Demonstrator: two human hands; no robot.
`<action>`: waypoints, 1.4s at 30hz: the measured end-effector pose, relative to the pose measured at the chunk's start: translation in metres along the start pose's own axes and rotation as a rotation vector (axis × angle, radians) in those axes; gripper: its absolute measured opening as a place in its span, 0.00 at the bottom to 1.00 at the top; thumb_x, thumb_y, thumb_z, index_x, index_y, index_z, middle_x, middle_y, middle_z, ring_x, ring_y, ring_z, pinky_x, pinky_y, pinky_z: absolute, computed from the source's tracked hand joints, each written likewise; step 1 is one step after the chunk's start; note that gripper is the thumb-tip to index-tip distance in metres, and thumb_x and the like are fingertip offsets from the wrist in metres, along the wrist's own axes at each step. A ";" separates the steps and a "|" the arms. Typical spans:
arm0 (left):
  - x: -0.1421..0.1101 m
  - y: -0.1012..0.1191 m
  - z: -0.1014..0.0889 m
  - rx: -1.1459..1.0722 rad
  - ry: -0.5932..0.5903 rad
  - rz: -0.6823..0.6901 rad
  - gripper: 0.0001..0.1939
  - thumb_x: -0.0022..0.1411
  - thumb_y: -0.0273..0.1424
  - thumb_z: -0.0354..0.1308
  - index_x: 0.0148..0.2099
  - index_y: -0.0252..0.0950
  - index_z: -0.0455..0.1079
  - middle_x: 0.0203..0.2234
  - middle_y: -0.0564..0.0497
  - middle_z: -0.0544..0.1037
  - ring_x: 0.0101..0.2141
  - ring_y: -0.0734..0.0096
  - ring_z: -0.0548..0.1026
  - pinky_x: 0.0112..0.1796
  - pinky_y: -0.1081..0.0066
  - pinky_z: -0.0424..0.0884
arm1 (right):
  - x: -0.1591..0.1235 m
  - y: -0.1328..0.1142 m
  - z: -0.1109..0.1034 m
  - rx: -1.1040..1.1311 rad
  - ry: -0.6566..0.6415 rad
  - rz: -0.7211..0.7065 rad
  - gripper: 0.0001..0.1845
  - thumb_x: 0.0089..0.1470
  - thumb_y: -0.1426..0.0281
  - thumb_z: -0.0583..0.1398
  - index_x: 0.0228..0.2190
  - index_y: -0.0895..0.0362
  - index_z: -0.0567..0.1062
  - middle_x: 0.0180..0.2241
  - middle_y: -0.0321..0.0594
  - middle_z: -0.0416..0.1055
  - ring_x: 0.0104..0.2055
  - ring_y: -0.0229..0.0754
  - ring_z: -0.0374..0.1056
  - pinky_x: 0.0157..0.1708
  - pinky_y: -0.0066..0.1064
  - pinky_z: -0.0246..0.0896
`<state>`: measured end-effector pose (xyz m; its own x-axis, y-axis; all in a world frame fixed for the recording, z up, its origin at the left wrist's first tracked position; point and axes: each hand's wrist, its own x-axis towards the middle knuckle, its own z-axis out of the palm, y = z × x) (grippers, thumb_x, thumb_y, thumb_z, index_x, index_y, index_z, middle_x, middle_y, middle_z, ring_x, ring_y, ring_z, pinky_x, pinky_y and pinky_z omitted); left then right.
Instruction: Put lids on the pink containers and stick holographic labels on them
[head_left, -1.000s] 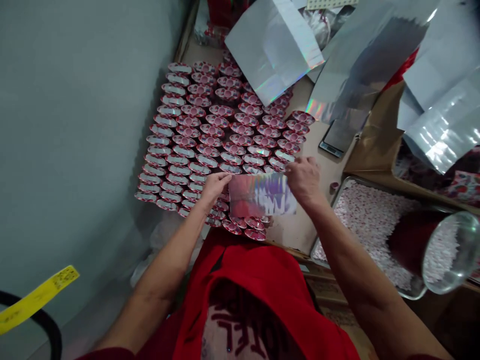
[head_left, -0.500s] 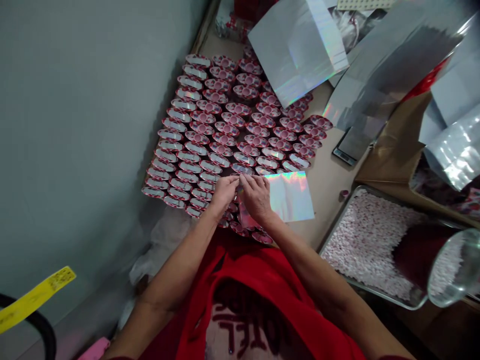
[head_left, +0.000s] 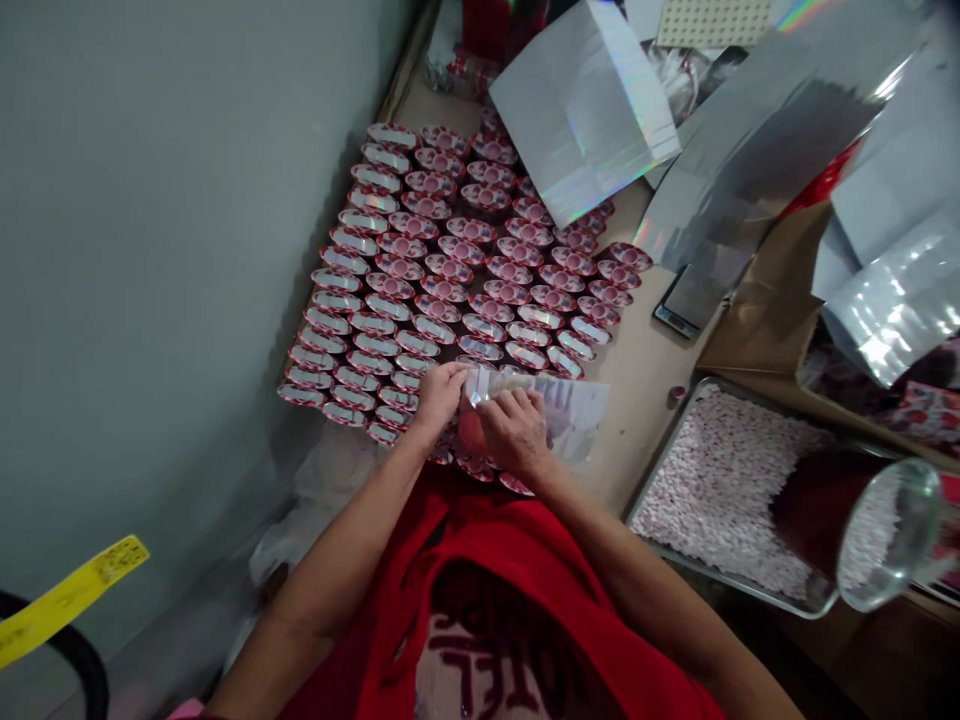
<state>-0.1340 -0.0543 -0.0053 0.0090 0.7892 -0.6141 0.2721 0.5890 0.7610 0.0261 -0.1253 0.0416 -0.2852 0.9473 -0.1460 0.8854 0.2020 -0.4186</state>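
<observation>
A shiny see-through plastic bag [head_left: 581, 412] lies spread toward the right, over the near pouches and the table. My left hand [head_left: 441, 398] pinches the bag's left end between thumb and fingers. My right hand [head_left: 517, 425] is closed with curled fingers on the bag's middle; what its fingertips grip is partly hidden. Under and beyond both hands stand close rows of red-and-white pouches [head_left: 448, 268] with oval ends up. Some ends show pale strips, others pink round spots.
A metal tray [head_left: 637, 495] of small pinkish-white pieces sits at the right, with a tipped clear container [head_left: 930, 500] in it. Behind are a cardboard box [head_left: 776, 290], a small scale [head_left: 686, 300] and large silvery bags [head_left: 585, 110]. A wall [head_left: 165, 250] borders the left.
My right hand has come away from my left hand, slightly down and right along the bag. The bag has turned from rainbow-shiny to see-through looking. The view has shifted slightly.
</observation>
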 end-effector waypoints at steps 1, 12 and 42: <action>-0.003 -0.001 -0.001 0.076 0.042 0.068 0.11 0.64 0.30 0.58 0.41 0.37 0.83 0.38 0.46 0.86 0.37 0.62 0.80 0.41 0.68 0.73 | 0.001 -0.003 -0.011 0.013 -0.012 -0.017 0.15 0.70 0.67 0.55 0.37 0.50 0.81 0.35 0.43 0.80 0.42 0.48 0.70 0.48 0.44 0.57; 0.023 0.036 -0.003 -0.210 0.126 0.041 0.26 0.68 0.54 0.59 0.50 0.36 0.76 0.44 0.39 0.84 0.47 0.56 0.81 0.50 0.60 0.76 | 0.092 0.018 -0.058 1.260 0.252 0.693 0.19 0.50 0.51 0.69 0.29 0.53 0.76 0.25 0.33 0.70 0.24 0.36 0.61 0.24 0.29 0.59; 0.117 0.079 0.040 0.513 0.359 0.267 0.08 0.66 0.39 0.65 0.39 0.42 0.83 0.28 0.51 0.83 0.31 0.66 0.78 0.34 0.69 0.64 | 0.164 0.096 0.003 0.545 0.376 0.918 0.16 0.56 0.55 0.62 0.32 0.53 0.83 0.31 0.40 0.81 0.36 0.48 0.76 0.36 0.33 0.65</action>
<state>-0.0726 0.0779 -0.0255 -0.1571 0.9569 -0.2441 0.7274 0.2793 0.6268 0.0634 0.0491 -0.0253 0.6002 0.7148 -0.3589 0.3986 -0.6563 -0.6406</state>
